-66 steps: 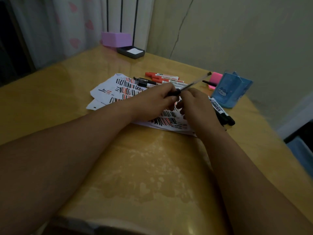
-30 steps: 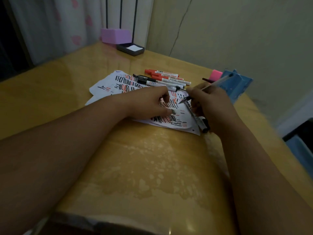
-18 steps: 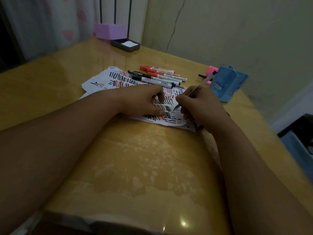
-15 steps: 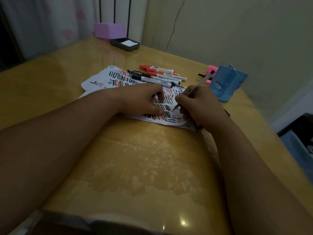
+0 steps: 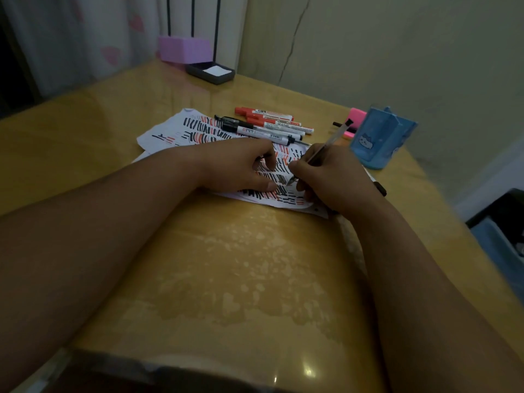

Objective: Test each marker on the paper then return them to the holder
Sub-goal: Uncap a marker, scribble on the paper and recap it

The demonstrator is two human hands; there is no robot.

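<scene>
It looked like a room at home. A thin curtain (image 5: 85, 38) printed with pink hearts hung behind my glossy yellow worktop (image 5: 85, 131), and the plain painted wall (image 5: 397, 52) had a long crack. A lilac box (image 5: 184, 49) sat at the far corner, and a blue holder (image 5: 380, 137) bore a cartoon cat.

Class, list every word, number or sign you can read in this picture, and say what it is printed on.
No text can be quoted.
Markers: white labels with dark print and a barcode, too small and blurred to read.
Blue holder: a cat-face drawing, no words.
Paper: only black and red test strokes.
Pen in the right hand: no print visible.
</scene>
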